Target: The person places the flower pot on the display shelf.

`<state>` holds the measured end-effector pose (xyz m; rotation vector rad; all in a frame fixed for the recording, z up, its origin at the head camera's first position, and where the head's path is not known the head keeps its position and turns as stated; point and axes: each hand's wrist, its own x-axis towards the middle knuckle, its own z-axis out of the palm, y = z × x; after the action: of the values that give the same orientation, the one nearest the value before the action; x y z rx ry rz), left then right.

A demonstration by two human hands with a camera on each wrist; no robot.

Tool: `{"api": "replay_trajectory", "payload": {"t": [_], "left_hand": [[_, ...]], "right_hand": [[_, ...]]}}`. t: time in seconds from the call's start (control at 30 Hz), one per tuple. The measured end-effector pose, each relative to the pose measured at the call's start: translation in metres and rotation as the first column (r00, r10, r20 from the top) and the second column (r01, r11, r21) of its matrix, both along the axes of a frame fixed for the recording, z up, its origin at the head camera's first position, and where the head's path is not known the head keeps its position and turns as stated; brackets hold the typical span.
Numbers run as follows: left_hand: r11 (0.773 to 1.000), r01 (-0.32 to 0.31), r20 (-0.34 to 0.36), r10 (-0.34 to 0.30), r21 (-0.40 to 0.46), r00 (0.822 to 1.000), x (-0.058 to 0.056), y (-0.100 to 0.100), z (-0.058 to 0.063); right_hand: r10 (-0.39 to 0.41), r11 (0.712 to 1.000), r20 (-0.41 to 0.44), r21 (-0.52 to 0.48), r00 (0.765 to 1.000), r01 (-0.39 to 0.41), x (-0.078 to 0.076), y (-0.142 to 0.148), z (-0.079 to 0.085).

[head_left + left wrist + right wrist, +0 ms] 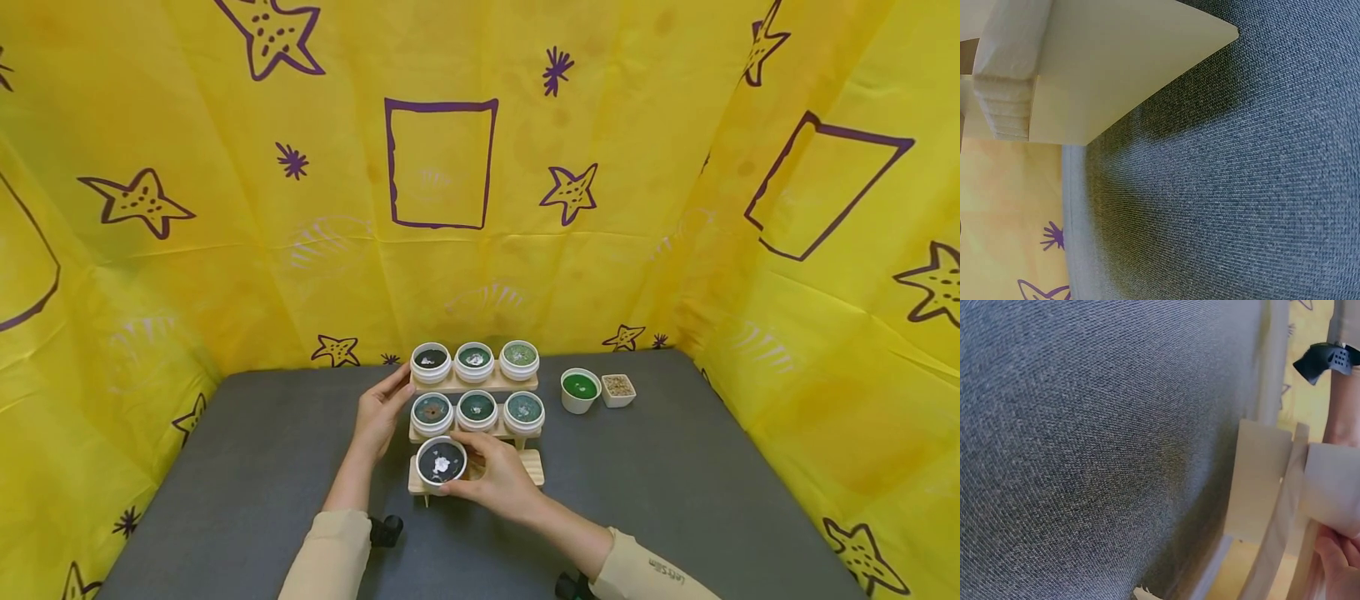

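Note:
A three-tier wooden stand (534,467) holds two rows of white cups with dark and green contents. At the left end of its front tier, my right hand (498,475) pinches a white cup (441,461) filled with something dark, a pale piece on top. The right wrist view shows this hand's fingers (1335,556) against the cup (1335,487). My left hand (377,417) touches the stand's upper left side, beside the top-left cup (431,362), fingers mostly extended. Only the stand's end (1122,56) appears in the left wrist view; the left hand is out of sight there.
Right of the stand are a white cup with green content (580,390) and a small square dish of beige grains (618,390). A dark grey cloth surface (675,500) lies below. Yellow patterned fabric (450,275) encloses the back and sides.

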<state>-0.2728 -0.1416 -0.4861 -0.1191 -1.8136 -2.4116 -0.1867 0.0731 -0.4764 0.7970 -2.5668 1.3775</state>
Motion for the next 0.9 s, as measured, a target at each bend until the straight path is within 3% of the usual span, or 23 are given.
{"api": "replay_trajectory", "payload": {"t": [0.33,0.67,0.9], "left_hand": [[1.0,0.009,-0.013,-0.009,0.023,1.0,0.0,0.0003,-0.0004],[1.0,0.007,-0.011,-0.006,0.028,1.0,0.0001,0.0003,0.0005],[0.999,0.0,-0.001,0.0,0.037,1.0,-0.0002,0.0004,0.0]], "right_hand": [[0.018,0.998,0.018,-0.058,1.0,-0.017,0.0015,-0.0011,-0.0027],[-0.022,0.999,-0.055,-0.041,0.998,0.02,0.0002,0.0024,-0.0054],[-0.004,0.996,-0.01,-0.084,1.0,0.003,0.0026,0.007,-0.0067]]}}
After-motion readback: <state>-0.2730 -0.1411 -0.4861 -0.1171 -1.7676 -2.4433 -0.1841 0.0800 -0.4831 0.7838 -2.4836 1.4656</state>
